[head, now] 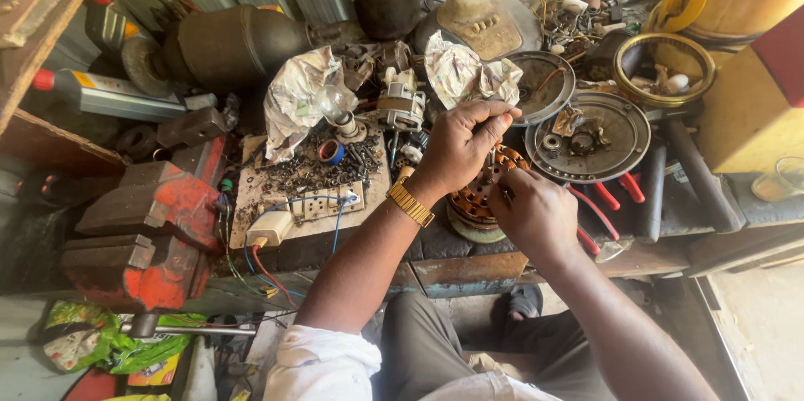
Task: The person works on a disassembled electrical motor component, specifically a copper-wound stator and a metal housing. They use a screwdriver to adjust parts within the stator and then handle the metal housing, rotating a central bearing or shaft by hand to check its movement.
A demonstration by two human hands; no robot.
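Centrally, both hands, left hand [459, 146] and right hand [536, 213], have fingers pinched on thin wire above the round copper-wound motor stator [481, 192] on the cluttered table [469, 271].

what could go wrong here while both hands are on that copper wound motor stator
1. The left hand pinches a thin wire above the motor stator; a hard pull might snap it or nick the winding.
2. The stator sits near the workbench edge, so the right hand pressing on it could tip it off.
3. Loose screws and red-handled pliers crowd the hands; small parts could get lost.
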